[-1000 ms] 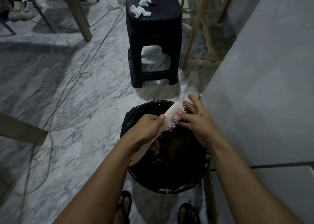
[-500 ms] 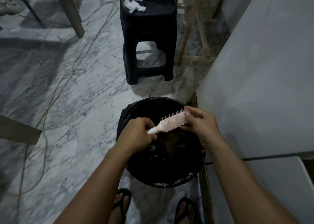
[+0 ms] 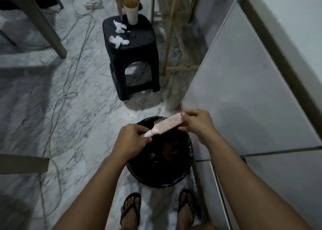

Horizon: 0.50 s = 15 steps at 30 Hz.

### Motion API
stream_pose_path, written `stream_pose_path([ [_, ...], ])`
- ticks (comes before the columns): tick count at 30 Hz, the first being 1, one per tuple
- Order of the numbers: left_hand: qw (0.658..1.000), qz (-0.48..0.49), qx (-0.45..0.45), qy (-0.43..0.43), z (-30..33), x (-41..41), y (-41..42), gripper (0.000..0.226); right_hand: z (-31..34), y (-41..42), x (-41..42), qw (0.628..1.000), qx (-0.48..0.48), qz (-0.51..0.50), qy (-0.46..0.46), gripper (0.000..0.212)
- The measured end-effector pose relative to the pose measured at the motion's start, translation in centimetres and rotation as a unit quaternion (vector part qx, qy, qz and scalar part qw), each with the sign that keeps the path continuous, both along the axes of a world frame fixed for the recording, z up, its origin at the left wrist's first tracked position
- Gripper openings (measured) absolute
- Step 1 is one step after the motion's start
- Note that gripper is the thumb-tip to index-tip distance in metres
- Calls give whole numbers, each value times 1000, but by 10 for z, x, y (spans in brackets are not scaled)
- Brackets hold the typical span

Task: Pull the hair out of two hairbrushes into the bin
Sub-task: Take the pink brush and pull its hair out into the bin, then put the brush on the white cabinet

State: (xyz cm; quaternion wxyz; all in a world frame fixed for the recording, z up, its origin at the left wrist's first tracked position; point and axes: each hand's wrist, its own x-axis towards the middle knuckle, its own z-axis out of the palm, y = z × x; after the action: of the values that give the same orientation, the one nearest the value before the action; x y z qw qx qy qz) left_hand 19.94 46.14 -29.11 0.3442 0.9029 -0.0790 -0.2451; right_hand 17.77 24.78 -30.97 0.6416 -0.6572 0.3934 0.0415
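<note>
A pink hairbrush (image 3: pixel 167 124) is held over the black-lined bin (image 3: pixel 176 181), bristles up and tilted. Its white handle end is gripped by the left hand (image 3: pixel 132 140); the far end of the head is pinched by the right hand (image 3: pixel 196 123). Brown hair (image 3: pixel 168 151) is seen inside the bin. A black stool (image 3: pixel 132 43) carrying crumpled tissues (image 3: pixel 119 40) is noted farther off.

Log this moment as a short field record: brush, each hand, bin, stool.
brush: pink hairbrush, held over the bin, bristles facing up and away
left hand: left hand grips the handle end
right hand: right hand pinches the head end
bin: black-lined bin on the floor below, brownish hair inside
stool: black stool beyond the bin, carrying crumpled tissues and a cardboard tube
</note>
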Motion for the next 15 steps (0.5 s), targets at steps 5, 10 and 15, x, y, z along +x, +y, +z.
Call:
stream_pose_path([
  [5, 999, -40, -24, -18, 105, 5, 1, 33, 105, -5, -3, 996, -80, -29, -24, 16],
  [10, 991, -82, -85, -58, 197, 4, -10, 28, 216, -9, -13, 986, -140, -69, -67, 19],
  [15, 972, -147, -144, -117, 264, -14, -50, 30, 305, -34, -43, 970, -184, -140, -80, 18],
])
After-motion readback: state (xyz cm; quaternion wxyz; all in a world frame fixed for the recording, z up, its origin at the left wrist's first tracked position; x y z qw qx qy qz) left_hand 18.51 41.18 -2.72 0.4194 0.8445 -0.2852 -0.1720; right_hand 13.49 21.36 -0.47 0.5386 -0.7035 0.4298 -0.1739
